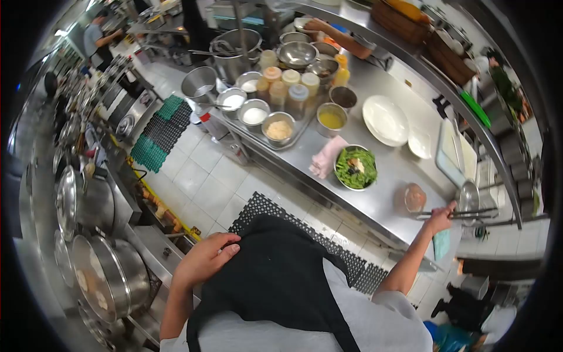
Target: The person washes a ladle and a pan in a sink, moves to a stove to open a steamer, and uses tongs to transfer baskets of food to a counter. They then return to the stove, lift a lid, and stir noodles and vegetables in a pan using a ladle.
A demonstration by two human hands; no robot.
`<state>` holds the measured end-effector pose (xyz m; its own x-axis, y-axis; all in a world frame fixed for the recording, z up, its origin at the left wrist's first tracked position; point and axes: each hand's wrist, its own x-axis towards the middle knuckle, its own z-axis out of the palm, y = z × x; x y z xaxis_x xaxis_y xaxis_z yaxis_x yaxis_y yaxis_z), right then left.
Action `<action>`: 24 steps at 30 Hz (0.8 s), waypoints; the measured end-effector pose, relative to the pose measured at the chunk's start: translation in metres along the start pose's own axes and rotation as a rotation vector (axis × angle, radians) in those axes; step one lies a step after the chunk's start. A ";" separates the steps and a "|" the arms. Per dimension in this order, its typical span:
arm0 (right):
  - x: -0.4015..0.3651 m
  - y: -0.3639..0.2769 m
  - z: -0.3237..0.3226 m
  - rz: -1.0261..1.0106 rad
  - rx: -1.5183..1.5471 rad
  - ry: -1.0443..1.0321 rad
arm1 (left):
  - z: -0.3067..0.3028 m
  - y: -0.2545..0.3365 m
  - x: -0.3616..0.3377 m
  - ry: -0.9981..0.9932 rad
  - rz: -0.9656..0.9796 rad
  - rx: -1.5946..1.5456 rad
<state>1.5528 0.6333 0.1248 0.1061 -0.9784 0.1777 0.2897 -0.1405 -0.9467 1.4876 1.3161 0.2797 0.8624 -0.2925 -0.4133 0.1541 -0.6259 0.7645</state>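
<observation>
My right hand (441,219) is closed around long metal tongs (472,213) at the right end of the steel counter (375,202). Just left of it stands a clear bowl with something pinkish-brown (415,198) inside. A folded green cloth (441,243) lies below that hand. Held in front of the black apron, my left hand (206,256) has its fingers loosely extended and nothing in it. Further along the counter, a metal bowl of green leaves (356,168) has pale and dark toppings, with a pink cloth (327,157) beside it.
White plates (385,121), a cutting board (454,154) and a tray of squeeze bottles (298,101) and bowls occupy the counter. A shelf (434,73) crosses above. Large steamer pots (111,276) stand at left. Another person's arm (340,38) reaches in from the far side.
</observation>
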 end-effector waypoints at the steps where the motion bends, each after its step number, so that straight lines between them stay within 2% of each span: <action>1: 0.007 0.006 0.003 -0.020 -0.106 0.068 | 0.000 -0.004 -0.004 0.011 -0.006 -0.010; 3: 0.004 -0.006 0.016 -0.130 -0.301 0.074 | -0.002 -0.010 -0.011 0.042 -0.047 -0.034; 4: 0.026 0.018 0.011 -0.317 -0.382 0.069 | -0.002 -0.014 -0.016 0.057 -0.068 -0.050; 5: 0.080 0.053 0.001 -0.532 -0.758 0.092 | -0.002 -0.017 -0.019 0.042 -0.043 -0.072; 6: 0.126 0.077 -0.005 -0.760 -1.122 0.203 | -0.003 -0.020 -0.021 0.059 -0.036 -0.090; 8: 0.118 0.035 0.036 -1.110 -1.842 -0.124 | -0.005 -0.031 -0.033 0.097 -0.027 -0.101; 9: 0.102 0.009 0.083 -1.262 -1.678 -0.170 | -0.002 -0.042 -0.037 0.115 -0.019 -0.094; 10: 0.078 0.005 0.132 -0.825 -1.029 -0.525 | 0.004 -0.059 -0.036 0.122 0.007 -0.118; 11: 0.054 0.001 0.183 -0.404 -0.316 -0.643 | 0.007 -0.065 -0.040 0.192 0.028 -0.154; 13: -0.079 -0.063 0.279 -0.019 -0.015 -0.872 | 0.000 -0.073 -0.050 0.228 -0.010 -0.199; 15: -0.183 -0.083 0.352 0.179 0.261 -1.206 | -0.003 -0.089 -0.064 0.286 -0.030 -0.268; 17: -0.331 -0.157 0.374 0.242 0.302 -1.460 | -0.006 -0.102 -0.080 0.387 -0.049 -0.307; 20: -0.510 -0.227 0.401 0.569 0.642 -2.007 | -0.004 -0.126 -0.106 0.505 -0.099 -0.365; 21: -0.572 -0.260 0.398 0.630 0.735 -2.238 | -0.003 -0.135 -0.117 0.579 -0.101 -0.383; 22: -0.636 -0.294 0.374 0.658 0.732 -2.178 | 0.000 -0.143 -0.128 0.650 -0.103 -0.403; 24: -0.740 -0.352 0.342 0.721 0.920 -2.482 | 0.005 -0.159 -0.151 0.758 -0.169 -0.439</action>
<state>1.6976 1.4588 0.4179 0.2808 0.8371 0.4695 -0.1951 0.5288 -0.8260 1.3303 1.4566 0.2182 0.8749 0.4324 -0.2183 0.3445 -0.2388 0.9079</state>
